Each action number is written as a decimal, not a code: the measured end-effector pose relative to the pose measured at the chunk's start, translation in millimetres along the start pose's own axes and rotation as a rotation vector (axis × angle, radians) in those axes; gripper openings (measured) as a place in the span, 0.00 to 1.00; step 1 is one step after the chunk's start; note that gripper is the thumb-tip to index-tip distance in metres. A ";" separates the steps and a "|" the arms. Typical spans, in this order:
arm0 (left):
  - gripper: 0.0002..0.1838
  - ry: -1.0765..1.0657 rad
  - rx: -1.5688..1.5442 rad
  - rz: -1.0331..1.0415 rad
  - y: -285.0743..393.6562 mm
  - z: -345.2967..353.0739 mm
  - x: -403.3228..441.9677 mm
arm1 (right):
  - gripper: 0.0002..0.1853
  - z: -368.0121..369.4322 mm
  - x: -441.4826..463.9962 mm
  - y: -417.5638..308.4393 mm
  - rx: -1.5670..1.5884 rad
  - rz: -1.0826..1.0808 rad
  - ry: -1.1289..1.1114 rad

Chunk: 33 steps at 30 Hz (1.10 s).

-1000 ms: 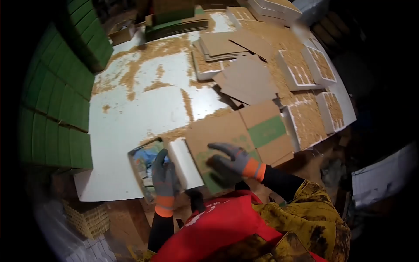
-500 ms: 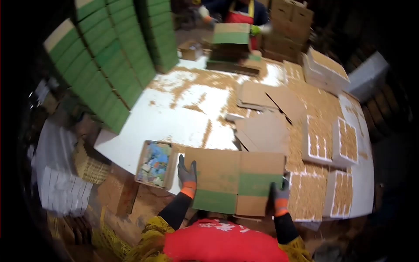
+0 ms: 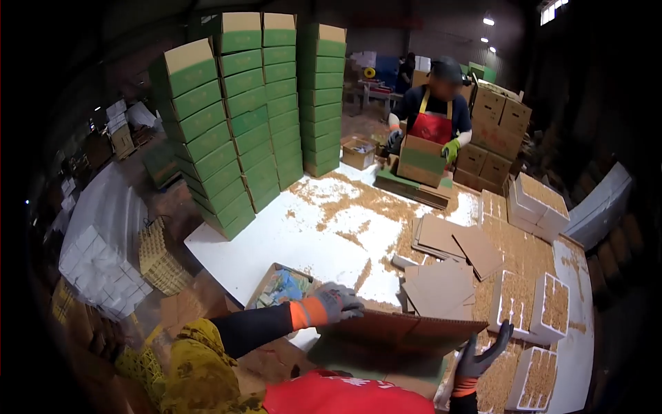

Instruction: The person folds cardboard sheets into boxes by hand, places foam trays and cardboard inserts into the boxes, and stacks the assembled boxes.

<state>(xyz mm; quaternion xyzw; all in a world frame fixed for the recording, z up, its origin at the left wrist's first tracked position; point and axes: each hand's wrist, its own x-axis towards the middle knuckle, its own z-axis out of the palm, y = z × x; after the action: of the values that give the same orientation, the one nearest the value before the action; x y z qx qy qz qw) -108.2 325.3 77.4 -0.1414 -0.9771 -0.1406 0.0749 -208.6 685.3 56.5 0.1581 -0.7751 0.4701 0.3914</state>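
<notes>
A green-and-brown cardboard box (image 3: 386, 338), partly unfolded, stands tilted at the near table edge against my front. My left hand (image 3: 334, 303), in a grey glove with an orange cuff, is closed over the box's upper edge near its left end; its fingertips are partly hidden. By the box's right end, my right hand (image 3: 480, 352), gloved alike, has its fingers stretched and thumb apart. Whether its palm touches the cardboard I cannot tell. Left of the box, an open carton (image 3: 265, 284) holds blue and green packets, partly hidden by my left arm.
Tall stacks of green boxes (image 3: 248, 124) rise at the table's far left. Loose cardboard sheets (image 3: 441, 286) lie mid-table. White trays (image 3: 514, 300) of brown granules fill the right side. Crumbs lie scattered on the white table (image 3: 241, 248). Across it, a co-worker (image 3: 431, 114) handles another box.
The box has gone from lying with its panels facing up to standing tilted. My left hand has moved from its left side onto the upper edge. The view has swung upward.
</notes>
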 end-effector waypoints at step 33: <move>0.31 -0.542 -1.317 -0.570 -21.7 46.0 20.1 | 0.36 26.9 -43.6 -38.5 0.065 0.022 -1.097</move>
<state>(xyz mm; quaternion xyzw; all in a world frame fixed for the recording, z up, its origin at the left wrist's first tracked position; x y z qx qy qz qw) -138.6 324.1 31.9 0.0712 -0.6747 -0.6679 -0.3061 -169.3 637.4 40.0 0.3839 -0.8522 0.3465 -0.0799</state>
